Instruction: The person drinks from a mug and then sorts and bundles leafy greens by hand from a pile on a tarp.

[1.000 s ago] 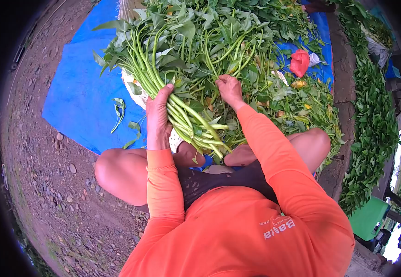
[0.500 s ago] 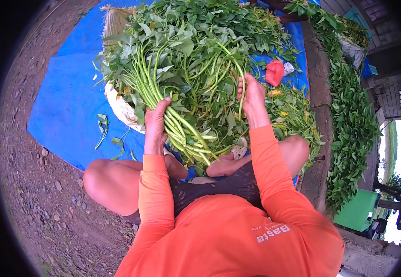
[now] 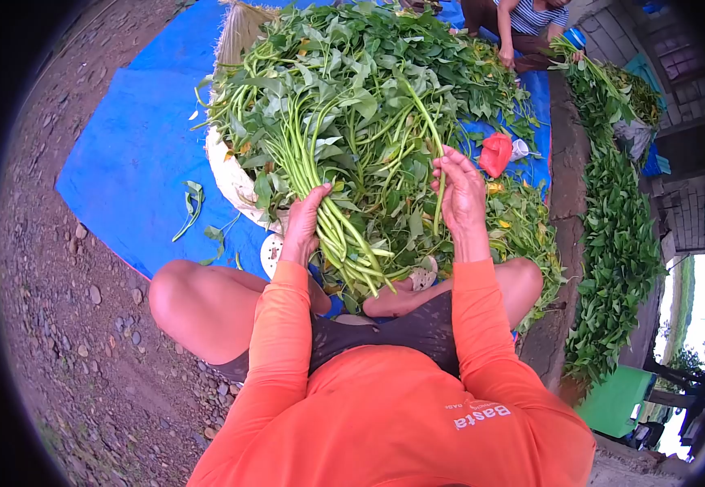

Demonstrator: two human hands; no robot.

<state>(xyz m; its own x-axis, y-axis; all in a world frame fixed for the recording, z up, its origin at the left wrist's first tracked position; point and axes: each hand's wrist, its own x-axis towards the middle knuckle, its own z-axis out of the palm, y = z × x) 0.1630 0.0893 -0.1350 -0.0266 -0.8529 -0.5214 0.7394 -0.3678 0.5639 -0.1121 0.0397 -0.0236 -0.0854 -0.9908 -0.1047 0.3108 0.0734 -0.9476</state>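
Note:
My left hand (image 3: 305,221) is closed round a bunch of leafy green stems (image 3: 338,235), their cut ends pointing down toward my lap and their leaves fanning out over the pile. In my right hand (image 3: 459,191), a single long green stem (image 3: 427,122) is pinched between thumb and fingers, its lower end hanging below the hand. Beneath and beyond both hands spreads a big heap of leafy greens (image 3: 369,49), tangled with stems and a few yellow leaves. My crossed legs sit right at its near edge.
A blue tarp (image 3: 125,154) lies under the heap, with a loose sprig (image 3: 191,209) on it. Right of the heap are a red plastic bag (image 3: 495,154) and a white cup (image 3: 519,149). Another person (image 3: 523,32) works at the far right, near a long row of greens (image 3: 612,235).
The view has shifted, bringing the other person into sight at the top right. My hands keep their holds on the bunch and the single stem.

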